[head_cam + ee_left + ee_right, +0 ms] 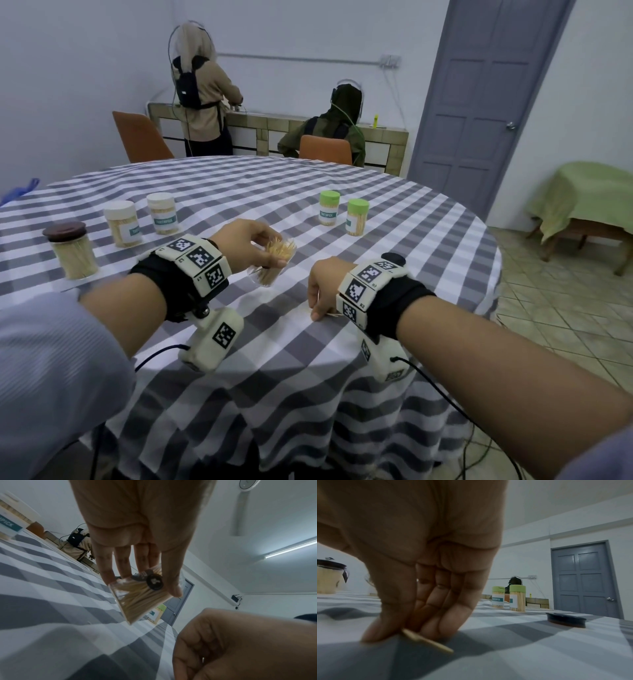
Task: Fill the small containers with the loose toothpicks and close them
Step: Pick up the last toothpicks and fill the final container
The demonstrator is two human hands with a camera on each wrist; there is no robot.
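**Toothpicks nearly gathered, one jar left open**

Toothpicks (278,251) bristle out of the clear open container (265,274) that your left hand (245,245) grips, tilted, just above the checked tablecloth (308,192). Taking that container as the landmark: to its far left stands a brown-lidded jar (73,251), full and capped; behind it to the left are two white-lidded containers (161,212), also capped; behind it to the right are two green-lidded containers (342,214), capped as well. So, judging by what shows, five are done and this one is the last to finish.

A dark lid (565,619) lies flat on the cloth to the right of the container, beyond your right wrist; it looks like the cap this container still needs.

Your left hand has thumb and fingers curled round the container's wall, palm turned down. Your right hand (325,291), near the container on its right and closer to you, is pressed fingertips-down on the cloth, with thumb and fingers pinching a loose toothpick (426,641) that still touches the fabric. Whether more strays lie hidden under your wrist, you cannot tell from here. What remains: drop that toothpick in, then fit the lid.
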